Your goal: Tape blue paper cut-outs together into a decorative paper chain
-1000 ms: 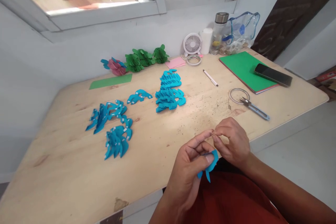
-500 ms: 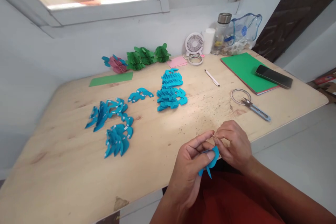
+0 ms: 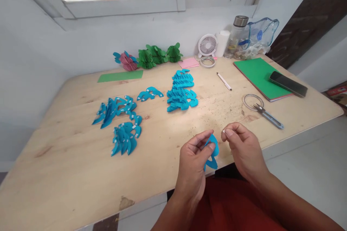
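My left hand [image 3: 193, 155] is closed on a blue paper cutout [image 3: 213, 148] with curved lobes, the thumb pressing its face. To its right, apart from the cutout, my right hand [image 3: 241, 142] pinches a small white piece of tape [image 3: 223, 131] between thumb and fingertips. Several folded blue cutouts with white squares on them [image 3: 124, 139] lie on the left of the table, and a single flat one [image 3: 150, 94] rests nearer the middle. Stacked blue cutouts [image 3: 182, 97] without visible white squares sit beyond my hands.
Snips [image 3: 269, 116] lie against a tape roll [image 3: 253, 102] on the right. Behind them are a green sheet stack [image 3: 257, 77], a phone [image 3: 288, 83] and a pen [image 3: 224, 81]. Green paper figures [image 3: 155, 56], a small fan [image 3: 207, 46] and a bottle [image 3: 236, 38] line the wall.
My right hand has drawn away from the left and now holds a small white piece. The cutout in my left hand has turned more upright. The view has shifted slightly.
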`<state>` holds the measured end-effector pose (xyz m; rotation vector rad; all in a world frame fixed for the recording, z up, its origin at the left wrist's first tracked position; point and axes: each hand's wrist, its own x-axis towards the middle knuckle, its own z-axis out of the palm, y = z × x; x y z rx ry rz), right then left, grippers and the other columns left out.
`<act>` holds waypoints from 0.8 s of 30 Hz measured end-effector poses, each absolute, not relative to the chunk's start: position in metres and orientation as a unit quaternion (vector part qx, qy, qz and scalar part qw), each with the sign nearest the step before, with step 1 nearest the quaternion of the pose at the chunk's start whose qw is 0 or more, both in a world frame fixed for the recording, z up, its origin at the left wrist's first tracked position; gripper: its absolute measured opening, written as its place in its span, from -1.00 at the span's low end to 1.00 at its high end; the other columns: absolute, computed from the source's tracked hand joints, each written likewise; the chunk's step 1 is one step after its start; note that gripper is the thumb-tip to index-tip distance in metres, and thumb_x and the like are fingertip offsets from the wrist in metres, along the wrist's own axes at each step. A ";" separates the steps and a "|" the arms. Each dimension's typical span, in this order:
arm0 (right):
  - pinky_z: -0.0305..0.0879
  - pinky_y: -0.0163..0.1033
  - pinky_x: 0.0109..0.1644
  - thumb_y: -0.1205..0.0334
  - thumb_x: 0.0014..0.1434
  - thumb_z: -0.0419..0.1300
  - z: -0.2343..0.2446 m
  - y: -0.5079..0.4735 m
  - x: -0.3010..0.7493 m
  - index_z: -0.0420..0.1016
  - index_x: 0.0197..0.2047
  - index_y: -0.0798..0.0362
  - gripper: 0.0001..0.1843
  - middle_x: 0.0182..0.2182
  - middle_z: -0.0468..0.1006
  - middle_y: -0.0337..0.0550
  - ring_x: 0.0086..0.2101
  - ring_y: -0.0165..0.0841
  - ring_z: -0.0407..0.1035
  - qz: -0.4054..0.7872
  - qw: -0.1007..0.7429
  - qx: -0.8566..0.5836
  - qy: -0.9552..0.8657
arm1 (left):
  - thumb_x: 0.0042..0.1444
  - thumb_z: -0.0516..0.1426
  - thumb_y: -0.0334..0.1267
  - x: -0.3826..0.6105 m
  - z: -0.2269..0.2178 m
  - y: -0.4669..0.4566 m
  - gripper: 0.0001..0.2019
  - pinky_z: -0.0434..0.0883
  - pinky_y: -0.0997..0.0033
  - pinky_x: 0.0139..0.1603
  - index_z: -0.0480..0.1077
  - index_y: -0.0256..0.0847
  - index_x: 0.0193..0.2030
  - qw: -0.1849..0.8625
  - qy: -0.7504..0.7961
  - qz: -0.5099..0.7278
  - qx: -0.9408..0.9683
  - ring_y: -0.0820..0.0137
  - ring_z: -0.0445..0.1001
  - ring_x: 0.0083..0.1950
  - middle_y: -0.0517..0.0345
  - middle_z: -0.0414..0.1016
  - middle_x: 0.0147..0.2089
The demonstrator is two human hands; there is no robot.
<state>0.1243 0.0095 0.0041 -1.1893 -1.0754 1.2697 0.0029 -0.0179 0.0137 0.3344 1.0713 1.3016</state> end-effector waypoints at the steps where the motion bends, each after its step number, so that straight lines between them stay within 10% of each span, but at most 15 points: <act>1: 0.20 -0.33 -0.31 0.18 0.15 0.23 0.005 0.008 0.123 0.38 -0.45 0.01 -0.82 -0.51 0.35 -0.30 -0.41 -0.44 0.22 0.560 0.512 -0.496 -0.423 | -0.13 0.29 -0.43 0.004 0.013 -0.016 -0.79 0.34 0.64 -0.36 0.59 -0.24 -0.27 0.645 0.474 0.581 0.148 0.58 0.39 -0.41 0.18 0.55 -0.38; 24: 0.30 -0.13 -0.15 0.30 0.15 0.17 -0.004 0.005 0.112 0.43 -0.41 0.00 -0.91 -0.30 0.45 -0.14 -0.22 -0.28 0.36 0.393 0.535 -0.503 -0.554 | -0.15 0.30 -0.42 0.025 0.011 -0.007 -0.88 0.46 0.47 -0.27 0.52 -0.25 -0.39 0.554 0.511 0.636 0.166 0.41 0.54 -0.30 0.15 0.59 -0.39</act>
